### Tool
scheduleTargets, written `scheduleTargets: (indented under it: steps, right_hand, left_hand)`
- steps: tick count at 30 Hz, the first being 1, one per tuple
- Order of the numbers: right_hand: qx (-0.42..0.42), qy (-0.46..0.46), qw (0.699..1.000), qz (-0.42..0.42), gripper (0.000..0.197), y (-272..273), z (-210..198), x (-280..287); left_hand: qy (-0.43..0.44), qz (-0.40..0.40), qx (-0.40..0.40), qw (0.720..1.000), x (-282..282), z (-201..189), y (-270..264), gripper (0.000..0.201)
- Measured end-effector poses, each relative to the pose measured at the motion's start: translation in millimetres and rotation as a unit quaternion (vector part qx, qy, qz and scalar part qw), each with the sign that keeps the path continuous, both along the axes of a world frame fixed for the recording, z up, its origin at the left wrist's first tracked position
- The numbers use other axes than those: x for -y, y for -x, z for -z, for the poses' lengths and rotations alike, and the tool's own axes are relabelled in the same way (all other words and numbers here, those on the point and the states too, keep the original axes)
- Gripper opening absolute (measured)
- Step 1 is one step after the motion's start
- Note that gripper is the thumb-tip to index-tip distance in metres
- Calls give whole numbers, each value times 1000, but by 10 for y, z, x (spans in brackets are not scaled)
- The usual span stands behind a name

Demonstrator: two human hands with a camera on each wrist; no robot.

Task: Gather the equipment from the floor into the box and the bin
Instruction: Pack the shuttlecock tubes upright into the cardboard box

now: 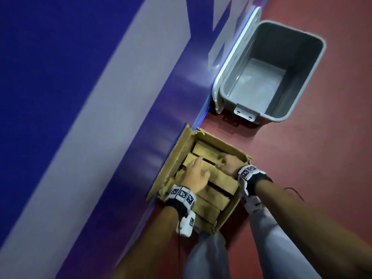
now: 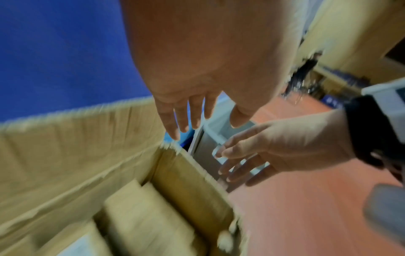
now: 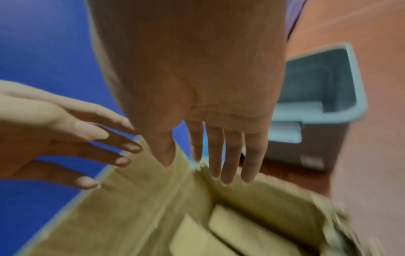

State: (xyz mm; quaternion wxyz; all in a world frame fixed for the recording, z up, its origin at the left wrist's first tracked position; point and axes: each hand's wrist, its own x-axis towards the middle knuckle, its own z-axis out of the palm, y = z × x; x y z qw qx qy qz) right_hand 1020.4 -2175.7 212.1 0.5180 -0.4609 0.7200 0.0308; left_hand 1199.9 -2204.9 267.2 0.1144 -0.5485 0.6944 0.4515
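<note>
An open cardboard box (image 1: 175,158) stands on the red floor against the blue wall and holds several tan rectangular blocks (image 1: 219,178) packed side by side. My left hand (image 1: 196,175) hovers over the middle blocks with its fingers straight and spread, holding nothing. My right hand (image 1: 229,162) is over the box's far right side, also with nothing in it. The left wrist view shows the left hand (image 2: 192,110) flat above the box wall (image 2: 76,147). In the right wrist view the right hand (image 3: 219,147) has straight fingers above the blocks (image 3: 241,230). The grey bin (image 1: 296,77) beyond the box has nothing in it.
A white lid (image 1: 237,47) leans between the bin and the blue-and-white wall (image 1: 80,97). Red floor (image 1: 312,158) stretches to the right of the box and the bin. My grey trouser legs (image 1: 209,258) are just in front of the box.
</note>
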Motion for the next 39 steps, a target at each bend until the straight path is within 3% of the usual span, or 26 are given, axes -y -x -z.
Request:
scheduleTargets:
  steps: [6,12,15,18,21,26,31,35,39]
  right_hand:
    - [50,193,979,40,36,446,-2320,381]
    - [113,352,924,98,20,802,-4499,566]
    - [117,429,890,99,20,879,-5377,588]
    - [127,479,864,86,17,923,-6034,538]
    - [124,507,849,75,15,931,-6494,414]
    - [101,552,824,79,15,807,-6851,90]
    - [67,590,782,190,10,537,-6907,-515]
    - [7,584,772,250,9,482,-6823,-1260]
    - [-70,559,768,304,11,710,-6822,-2098]
  left_hand:
    - [125,-133,-153,971,417,-2113,571,43]
    - [230,-143,-271,924,440,-4378,773,29]
    - [305,-154,-295,892,324,-5272,687,30]
    - [356,-177,-308,864,154,-5894,526,30]
    - [385,-195,-320,843,-31,-6308,318,30]
    - [412,-166,-335,831,-252,-6617,39,28]
    - [386,-93,-356,846,-384,-6636,8,28]
    - [340,-11,-380,860,-604,-6560,263,29]
    - [304,76,-421,851,-989,-6490,748,31]
